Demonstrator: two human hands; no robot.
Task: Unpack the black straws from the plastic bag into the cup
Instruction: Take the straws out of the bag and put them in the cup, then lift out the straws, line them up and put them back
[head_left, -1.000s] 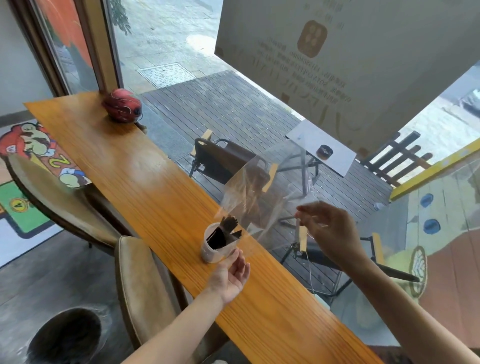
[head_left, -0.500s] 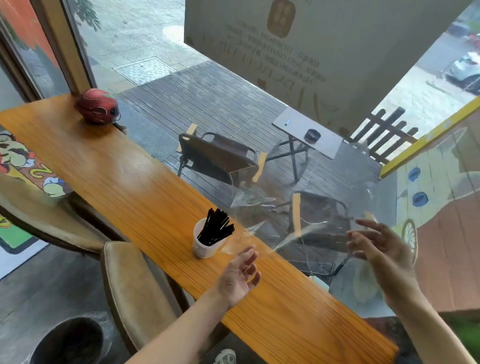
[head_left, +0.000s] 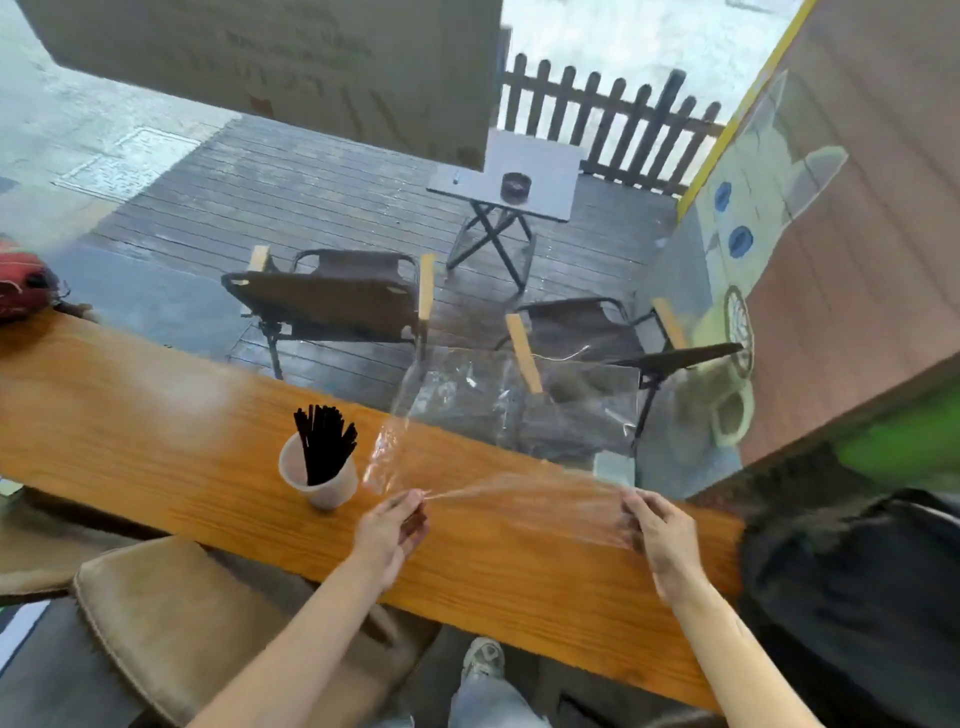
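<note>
Where window meets wooden counter (head_left: 156, 441), cup (head_left: 319, 480) stands.

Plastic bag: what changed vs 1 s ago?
The left hand, empty before, has taken hold of the plastic bag; with the right hand it now stretches the bag over the counter. Black straws stay upright in the cup.
</note>
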